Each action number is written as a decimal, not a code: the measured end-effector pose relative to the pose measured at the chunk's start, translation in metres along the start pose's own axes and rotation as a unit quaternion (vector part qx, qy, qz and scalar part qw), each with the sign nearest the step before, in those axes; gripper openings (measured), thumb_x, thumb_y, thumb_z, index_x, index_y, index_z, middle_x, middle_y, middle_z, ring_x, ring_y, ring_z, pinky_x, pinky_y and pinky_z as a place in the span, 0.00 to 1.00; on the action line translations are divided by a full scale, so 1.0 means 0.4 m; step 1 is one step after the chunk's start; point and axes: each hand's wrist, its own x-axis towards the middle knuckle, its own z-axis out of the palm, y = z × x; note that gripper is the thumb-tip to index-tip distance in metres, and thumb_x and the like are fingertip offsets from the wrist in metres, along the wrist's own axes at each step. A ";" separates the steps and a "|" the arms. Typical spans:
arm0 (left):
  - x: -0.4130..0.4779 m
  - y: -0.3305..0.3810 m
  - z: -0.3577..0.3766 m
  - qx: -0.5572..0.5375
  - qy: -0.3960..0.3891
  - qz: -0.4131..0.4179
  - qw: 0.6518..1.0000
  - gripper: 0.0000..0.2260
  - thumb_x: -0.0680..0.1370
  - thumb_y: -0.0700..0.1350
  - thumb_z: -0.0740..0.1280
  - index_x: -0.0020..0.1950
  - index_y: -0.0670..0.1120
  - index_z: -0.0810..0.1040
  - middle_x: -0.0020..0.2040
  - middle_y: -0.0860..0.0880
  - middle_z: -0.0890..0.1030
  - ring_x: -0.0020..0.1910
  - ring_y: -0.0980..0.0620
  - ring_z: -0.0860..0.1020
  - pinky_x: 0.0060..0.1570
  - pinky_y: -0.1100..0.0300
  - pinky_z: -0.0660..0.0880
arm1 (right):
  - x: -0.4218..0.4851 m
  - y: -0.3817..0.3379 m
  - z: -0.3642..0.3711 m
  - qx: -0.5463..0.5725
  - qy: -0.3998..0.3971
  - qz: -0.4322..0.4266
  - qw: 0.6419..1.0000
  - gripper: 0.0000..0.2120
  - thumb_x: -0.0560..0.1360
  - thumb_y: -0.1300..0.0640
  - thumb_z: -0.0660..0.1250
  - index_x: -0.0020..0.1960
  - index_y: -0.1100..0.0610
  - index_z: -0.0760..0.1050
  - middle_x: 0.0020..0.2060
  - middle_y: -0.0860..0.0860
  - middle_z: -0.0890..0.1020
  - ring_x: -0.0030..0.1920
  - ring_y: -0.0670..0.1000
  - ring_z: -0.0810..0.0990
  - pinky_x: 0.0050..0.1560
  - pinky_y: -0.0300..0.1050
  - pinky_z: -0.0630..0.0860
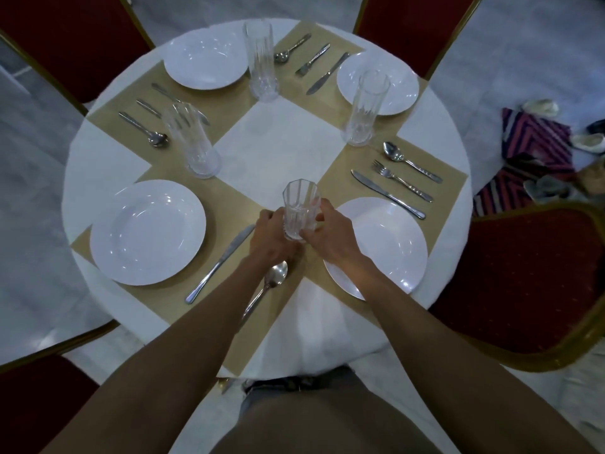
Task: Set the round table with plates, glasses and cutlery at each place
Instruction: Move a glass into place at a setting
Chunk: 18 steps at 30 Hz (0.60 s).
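Note:
A tall clear glass (300,208) stands upright near the table's middle, between the two near plates. My left hand (273,239) and my right hand (324,232) both grip its lower part. The round table (104,158) has a white cloth and tan placemats. A white plate lies at near left (148,231), near right (389,250), far left (205,59) and far right (397,83). Three other glasses stand at the left (193,142), the back (260,60) and the right (365,108). A knife (220,264) and a spoon (270,285) lie under my left arm.
Cutlery sets lie at the right (397,178), the far side (311,62) and the left (147,117). Red chairs with gold frames surround the table, one at near right (530,283). A striped cloth and shoes (537,149) lie on the floor to the right.

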 end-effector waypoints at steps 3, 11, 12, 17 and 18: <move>0.001 0.008 -0.008 -0.013 -0.005 -0.022 1.000 0.29 0.68 0.65 0.50 0.58 0.50 0.76 0.54 0.51 0.79 0.59 0.48 0.73 0.59 0.55 0.71 | 0.004 -0.002 -0.004 0.005 0.001 -0.013 1.000 0.28 0.72 0.48 0.71 0.69 0.52 0.69 0.54 0.53 0.83 0.55 0.54 0.81 0.56 0.52 0.78; -0.002 -0.002 -0.010 -0.067 0.016 -0.019 0.997 0.25 0.70 0.58 0.73 0.61 0.46 0.75 0.60 0.46 0.77 0.58 0.46 0.73 0.61 0.52 0.71 | 0.011 0.000 0.001 -0.003 0.008 -0.009 1.000 0.26 0.72 0.48 0.72 0.67 0.50 0.70 0.53 0.52 0.83 0.54 0.53 0.82 0.55 0.48 0.78; 0.000 -0.004 -0.006 -0.055 0.015 0.001 0.998 0.24 0.71 0.59 0.72 0.60 0.46 0.76 0.58 0.47 0.79 0.58 0.46 0.73 0.62 0.53 0.70 | 0.011 0.001 0.002 -0.006 0.009 -0.009 1.000 0.26 0.71 0.47 0.72 0.67 0.50 0.70 0.53 0.52 0.83 0.54 0.53 0.81 0.55 0.47 0.77; 0.001 -0.005 -0.007 -0.070 0.028 0.008 0.997 0.25 0.70 0.59 0.72 0.62 0.47 0.76 0.59 0.48 0.79 0.60 0.47 0.71 0.63 0.54 0.69 | 0.013 0.004 0.005 -0.025 0.017 -0.017 0.999 0.27 0.72 0.45 0.72 0.68 0.50 0.69 0.54 0.52 0.82 0.54 0.52 0.81 0.56 0.49 0.79; 0.001 -0.007 -0.005 -0.062 0.025 0.011 0.998 0.26 0.71 0.60 0.72 0.63 0.47 0.75 0.60 0.48 0.78 0.61 0.48 0.71 0.64 0.55 0.69 | 0.013 0.004 0.006 -0.026 0.018 -0.016 0.999 0.28 0.72 0.44 0.71 0.68 0.50 0.69 0.55 0.52 0.82 0.54 0.52 0.81 0.56 0.49 0.79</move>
